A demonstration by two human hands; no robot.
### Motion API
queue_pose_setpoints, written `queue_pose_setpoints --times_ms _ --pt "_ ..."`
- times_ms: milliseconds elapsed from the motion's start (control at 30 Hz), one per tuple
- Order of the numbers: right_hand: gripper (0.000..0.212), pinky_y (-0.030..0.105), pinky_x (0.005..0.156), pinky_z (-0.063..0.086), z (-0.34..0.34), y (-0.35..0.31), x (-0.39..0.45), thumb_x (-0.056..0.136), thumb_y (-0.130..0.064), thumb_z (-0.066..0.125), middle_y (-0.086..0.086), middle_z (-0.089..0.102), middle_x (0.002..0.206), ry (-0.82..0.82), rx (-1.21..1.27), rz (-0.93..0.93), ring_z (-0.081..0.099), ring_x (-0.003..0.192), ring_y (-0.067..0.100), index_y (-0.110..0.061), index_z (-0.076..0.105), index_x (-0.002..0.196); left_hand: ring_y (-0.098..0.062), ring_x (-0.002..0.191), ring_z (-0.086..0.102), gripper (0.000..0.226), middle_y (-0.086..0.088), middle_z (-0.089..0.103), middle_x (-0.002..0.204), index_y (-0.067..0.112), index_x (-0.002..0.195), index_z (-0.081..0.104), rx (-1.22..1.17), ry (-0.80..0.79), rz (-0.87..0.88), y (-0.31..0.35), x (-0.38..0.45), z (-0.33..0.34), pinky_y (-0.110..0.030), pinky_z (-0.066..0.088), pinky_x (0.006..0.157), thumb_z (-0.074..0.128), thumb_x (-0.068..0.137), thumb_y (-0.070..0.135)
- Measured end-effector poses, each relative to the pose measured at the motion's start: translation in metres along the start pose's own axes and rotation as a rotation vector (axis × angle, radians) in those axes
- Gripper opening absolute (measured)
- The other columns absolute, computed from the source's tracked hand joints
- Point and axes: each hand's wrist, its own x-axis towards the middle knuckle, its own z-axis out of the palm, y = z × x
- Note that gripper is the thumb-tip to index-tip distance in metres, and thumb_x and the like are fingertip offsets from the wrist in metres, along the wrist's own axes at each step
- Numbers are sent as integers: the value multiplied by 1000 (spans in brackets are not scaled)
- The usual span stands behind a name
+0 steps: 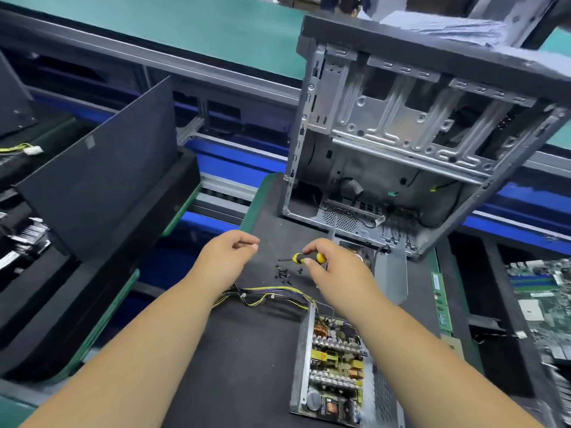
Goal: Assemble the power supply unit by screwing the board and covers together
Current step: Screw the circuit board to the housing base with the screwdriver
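Right hand (327, 270) pinches the screwdriver (309, 258); left hand (230, 253) curled, apparently empty. Risk: loose screws (282, 273) scatter across the desk (247, 350) if brushed.

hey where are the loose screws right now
In the head view, the screws lie in a small pile on the black mat, mid-frame between the left hand and right hand, just below the screwdriver.
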Motion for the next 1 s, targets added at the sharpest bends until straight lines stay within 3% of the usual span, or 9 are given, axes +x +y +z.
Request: queue_pose_setpoints --times_ms 567,733,867,1000 --pt "11 25 52 35 -4 -11 5 95 -40 51 -18 50 75 48 -4 49 52 63 1 -51 51 98 -4 92 62 13 12 68 93 38 92 71 -67 -56 -58 -12 13 -6 -20 40 71 63 90 29" --pt "13 29 53 45 -17 -18 0 95 -36 52 -5 59 76 124 197 42 51 58 8 -48 57 96 -10 94 65 18 9 70 98 37 97 69 -100 -105 -53 -8 15 -4 -26 46 83 56 94 25" --pt "17 40 57 45 -29 -29 -6 95 -30 53 0 66 80 176 379 57 48 57 11 -45 61 95 -12 89 68 23 5 73 100 30 103 67 -179 -165 -53 4 15 3 -27 46 80 47 101 19" --pt "18 27 56 36 -35 -37 -9 97 -27 53 -8 68 77 199 479 55 43 53 1 -42 63 96 -13 89 71 24 0 76 100 21 109 67 -381 -214 -140 16 17 6 -28 52 84 43 103 18"
